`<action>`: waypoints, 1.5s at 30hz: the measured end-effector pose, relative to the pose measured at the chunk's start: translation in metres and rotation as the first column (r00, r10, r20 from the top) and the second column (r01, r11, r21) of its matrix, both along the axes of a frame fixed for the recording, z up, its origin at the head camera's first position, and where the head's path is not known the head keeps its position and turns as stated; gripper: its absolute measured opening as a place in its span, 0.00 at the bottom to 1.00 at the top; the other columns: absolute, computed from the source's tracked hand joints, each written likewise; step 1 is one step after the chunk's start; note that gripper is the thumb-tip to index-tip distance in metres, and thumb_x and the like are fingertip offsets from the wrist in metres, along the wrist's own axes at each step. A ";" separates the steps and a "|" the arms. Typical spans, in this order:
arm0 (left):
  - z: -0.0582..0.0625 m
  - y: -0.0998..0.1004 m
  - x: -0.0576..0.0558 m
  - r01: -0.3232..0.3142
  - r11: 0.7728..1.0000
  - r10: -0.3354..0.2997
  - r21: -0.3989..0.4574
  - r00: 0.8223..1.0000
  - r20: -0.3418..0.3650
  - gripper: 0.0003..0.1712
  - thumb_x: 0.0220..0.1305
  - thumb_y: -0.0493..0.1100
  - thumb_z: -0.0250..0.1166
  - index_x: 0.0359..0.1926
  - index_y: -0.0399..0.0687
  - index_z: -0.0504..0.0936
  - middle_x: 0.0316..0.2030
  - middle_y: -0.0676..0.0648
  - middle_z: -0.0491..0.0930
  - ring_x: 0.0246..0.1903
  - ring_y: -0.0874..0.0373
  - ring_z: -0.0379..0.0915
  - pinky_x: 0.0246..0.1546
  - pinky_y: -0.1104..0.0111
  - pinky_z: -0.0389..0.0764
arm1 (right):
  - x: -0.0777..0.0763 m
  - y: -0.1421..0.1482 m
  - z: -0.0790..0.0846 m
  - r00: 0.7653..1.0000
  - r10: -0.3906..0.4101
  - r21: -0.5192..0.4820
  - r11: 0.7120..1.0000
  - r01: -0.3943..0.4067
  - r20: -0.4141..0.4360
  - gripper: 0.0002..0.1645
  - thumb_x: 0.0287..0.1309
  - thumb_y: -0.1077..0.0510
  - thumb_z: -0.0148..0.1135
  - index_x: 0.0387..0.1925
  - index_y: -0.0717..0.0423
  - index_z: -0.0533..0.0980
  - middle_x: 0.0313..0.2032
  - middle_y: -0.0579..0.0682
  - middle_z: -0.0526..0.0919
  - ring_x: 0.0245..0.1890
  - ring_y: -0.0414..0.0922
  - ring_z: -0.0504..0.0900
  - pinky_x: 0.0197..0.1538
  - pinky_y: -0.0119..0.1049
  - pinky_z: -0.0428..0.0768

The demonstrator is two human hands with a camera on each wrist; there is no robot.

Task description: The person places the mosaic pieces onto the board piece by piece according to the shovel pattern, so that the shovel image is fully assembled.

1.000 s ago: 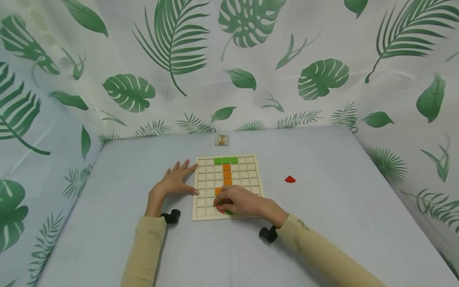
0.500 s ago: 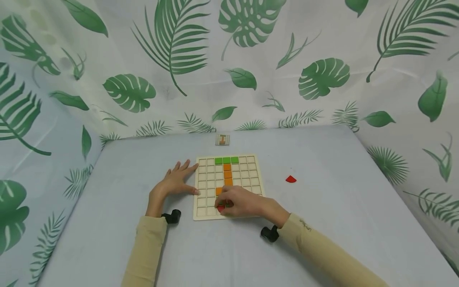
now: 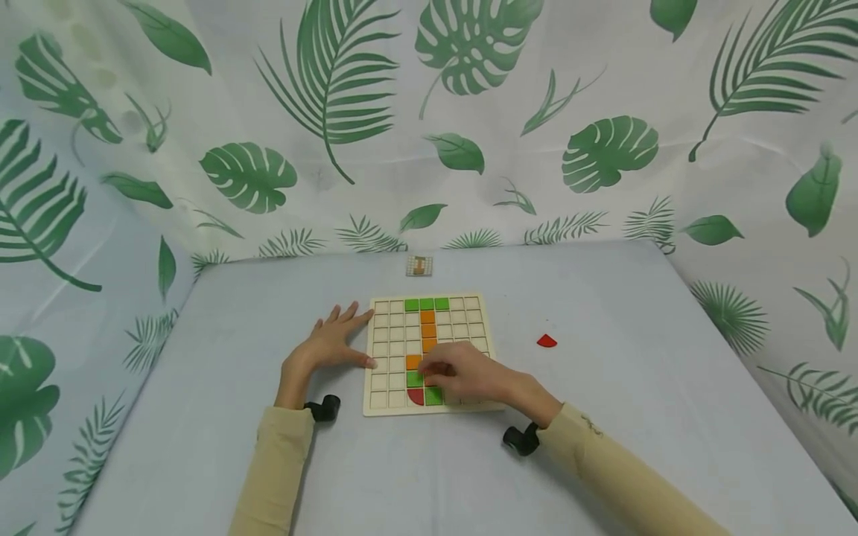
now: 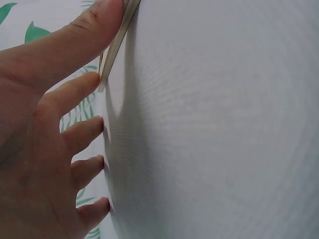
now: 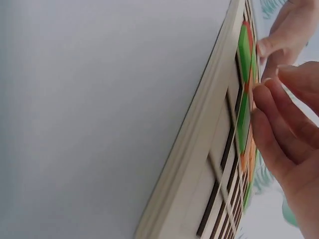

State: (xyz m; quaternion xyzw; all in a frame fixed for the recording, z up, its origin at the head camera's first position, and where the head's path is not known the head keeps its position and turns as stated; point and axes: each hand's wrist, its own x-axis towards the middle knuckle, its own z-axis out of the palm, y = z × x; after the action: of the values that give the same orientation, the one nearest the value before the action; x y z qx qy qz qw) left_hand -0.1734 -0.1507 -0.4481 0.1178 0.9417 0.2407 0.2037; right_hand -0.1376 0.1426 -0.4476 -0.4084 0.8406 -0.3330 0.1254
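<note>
A cream grid board (image 3: 379, 400) lies on the table, with green square tiles (image 3: 427, 304) along its top and orange tiles (image 3: 428, 331) below them. At its left side my left hand (image 3: 328, 348) is spread, thumb and index finger touching the edge. In the left wrist view the thumb (image 4: 94, 30) presses on the board's rim (image 4: 117, 47). Over the lower middle, my right hand (image 3: 469, 372) has bent, relaxed fingers, covering some cells. Its thumb stands apart from the fingers in the right wrist view, nothing seen between them. A red quarter-circle piece (image 3: 416, 396) sits in a bottom-row cell.
Another red quarter-circle piece (image 3: 547, 341) lies on the table right of the board. Behind the board is a small pattern card (image 3: 418, 266). A leaf-print curtain (image 3: 375, 171) rises at the table's back and sides.
My right hand has let go of the red quarter-circle piece, now lying in its cell, and shifted right. The left hand keeps its place on the board's edge. The head view tilts slightly.
</note>
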 end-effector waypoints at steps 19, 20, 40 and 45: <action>-0.001 0.000 0.000 0.001 1.000 -0.001 -0.007 1.000 -0.003 0.61 0.55 0.59 0.78 0.82 0.52 0.54 0.82 0.37 0.40 0.80 0.31 0.27 0.77 0.33 0.36 | -0.007 0.081 -0.003 0.963 -0.256 0.012 0.966 0.258 -0.087 0.09 0.60 0.66 0.70 0.43 0.58 0.86 0.36 0.44 0.86 0.33 0.37 0.77 0.36 0.29 0.80; -0.001 0.000 0.000 0.002 1.000 -0.002 -0.008 1.000 -0.004 0.61 0.55 0.59 0.78 0.82 0.52 0.54 0.82 0.37 0.40 0.80 0.31 0.27 0.77 0.33 0.36 | -0.007 0.085 -0.003 0.959 -0.266 0.018 0.963 0.268 -0.096 0.10 0.60 0.66 0.71 0.43 0.57 0.86 0.36 0.44 0.86 0.33 0.36 0.77 0.36 0.29 0.80; -0.001 -0.002 0.003 0.006 1.000 -0.006 -0.004 1.000 0.002 0.61 0.56 0.58 0.78 0.82 0.51 0.53 0.82 0.36 0.39 0.80 0.31 0.27 0.76 0.32 0.35 | -0.012 0.142 -0.005 0.878 -0.445 0.066 0.885 0.461 -0.175 0.13 0.59 0.69 0.70 0.47 0.63 0.84 0.37 0.52 0.85 0.33 0.43 0.78 0.38 0.37 0.81; 0.000 -0.001 0.001 0.014 1.000 -0.014 0.002 1.000 -0.003 0.61 0.56 0.59 0.77 0.82 0.52 0.53 0.82 0.36 0.39 0.80 0.32 0.27 0.77 0.33 0.35 | -0.014 0.150 -0.004 0.842 -0.505 0.078 0.847 0.526 -0.192 0.12 0.59 0.66 0.71 0.45 0.65 0.83 0.33 0.53 0.83 0.31 0.44 0.77 0.35 0.36 0.79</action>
State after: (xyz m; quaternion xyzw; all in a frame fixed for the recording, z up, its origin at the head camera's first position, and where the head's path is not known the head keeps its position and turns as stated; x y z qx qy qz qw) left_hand -0.1722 -0.1512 -0.4482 0.1250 0.9409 0.2398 0.2038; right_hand -0.1511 0.2928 -0.4514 -0.1843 0.9463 -0.2651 -0.0127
